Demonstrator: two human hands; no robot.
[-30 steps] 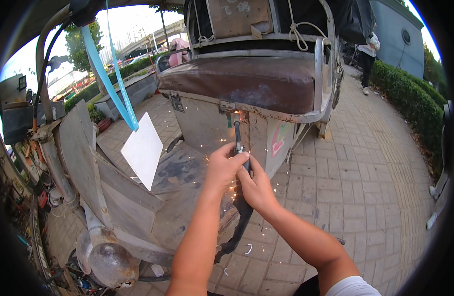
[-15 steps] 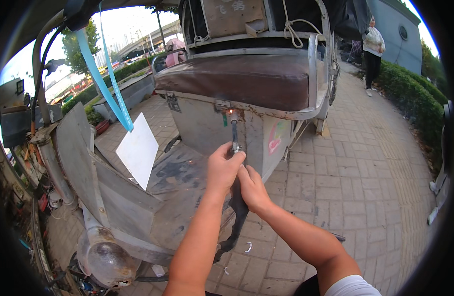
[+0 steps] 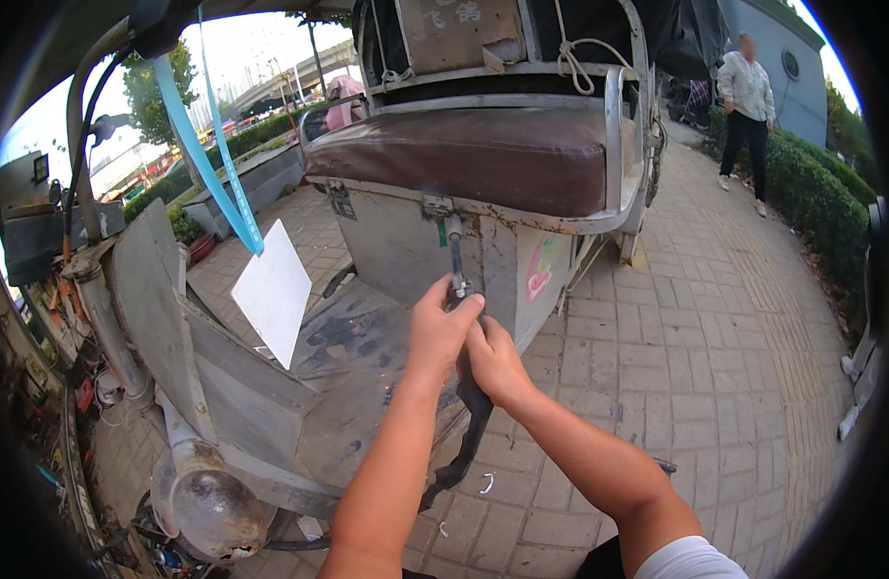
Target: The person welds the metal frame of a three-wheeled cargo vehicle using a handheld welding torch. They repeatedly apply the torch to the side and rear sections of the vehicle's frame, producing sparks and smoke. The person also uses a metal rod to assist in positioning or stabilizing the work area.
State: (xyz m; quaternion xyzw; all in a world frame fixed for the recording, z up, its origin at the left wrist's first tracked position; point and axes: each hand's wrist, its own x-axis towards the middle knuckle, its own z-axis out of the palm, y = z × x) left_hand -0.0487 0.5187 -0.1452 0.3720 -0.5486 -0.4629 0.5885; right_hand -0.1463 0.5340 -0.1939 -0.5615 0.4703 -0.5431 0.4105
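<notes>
Both my hands are wrapped round a welding torch (image 3: 456, 253), a slim grey metal neck with a dark, thick cable (image 3: 451, 471) trailing down toward the ground. My left hand (image 3: 443, 326) grips it at the front, thumb near a small metal fitting. Close behind and to the right, my right hand (image 3: 496, 362) holds the dark body, which the fingers partly hide. The torch tip meets or nearly meets the grey metal seat box (image 3: 396, 227) of a worn three-wheeler, just below the rusty edge under its brown padded seat (image 3: 464, 159).
A white card (image 3: 273, 294) hangs on a blue ribbon at the left. Below it are the metal floor pan (image 3: 343, 386), front shield and rusty round lamp (image 3: 213, 511). Paving (image 3: 695, 386) runs right to a hedge (image 3: 816, 193). A person (image 3: 747, 116) stands on the path.
The orange glow at the torch tip is gone; tiny glowing specks show over the floor pan. My hands barely shift. On the path, the person is nearer and more fully in view.
</notes>
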